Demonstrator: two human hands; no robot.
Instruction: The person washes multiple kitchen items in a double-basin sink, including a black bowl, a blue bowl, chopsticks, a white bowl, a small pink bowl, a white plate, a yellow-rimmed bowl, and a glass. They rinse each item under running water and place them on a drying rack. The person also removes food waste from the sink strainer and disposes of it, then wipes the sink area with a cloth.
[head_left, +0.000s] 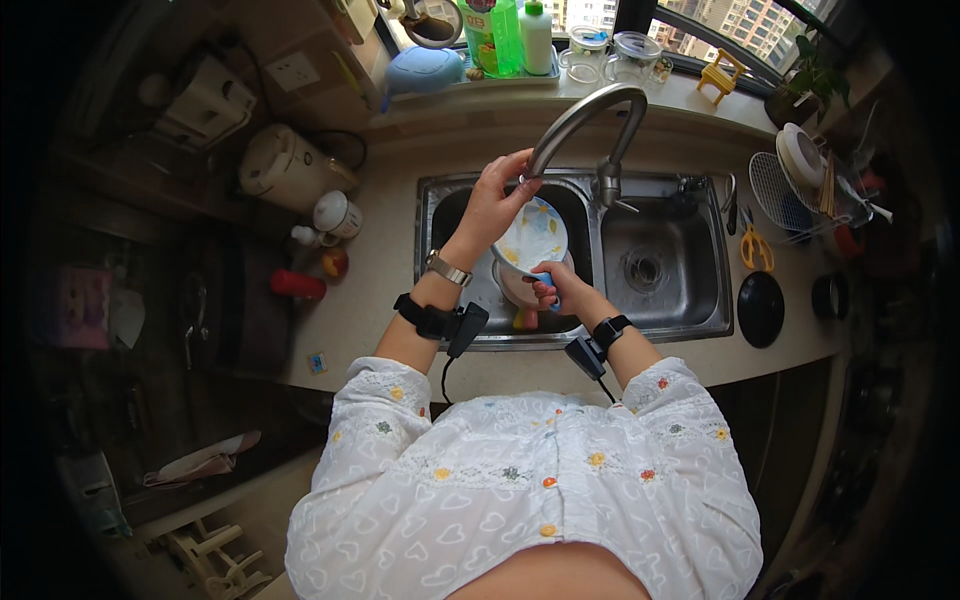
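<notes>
At the end of the curved metal faucet spout (581, 109), my left hand (491, 199) has its thumb and fingers around the tip. My right hand (566, 289) grips the blue handle of a white bowl (534, 234) with a floral pattern. That bowl is tilted over the left basin, below the spout, and looks wet inside. Partly hidden beneath it is another pale vessel (517, 289) in the left basin (454, 214). A small red and yellow item (527, 319) shows near the basin's front edge.
The right basin (664, 289) has a round drain. Scissors (755, 244), a black round lid (760, 309) and a wire dish rack (772, 191) stand at right. A lidded mug (337, 215) and red cylinder (298, 284) are at left. Bottles and glass jars (634, 58) line the sill.
</notes>
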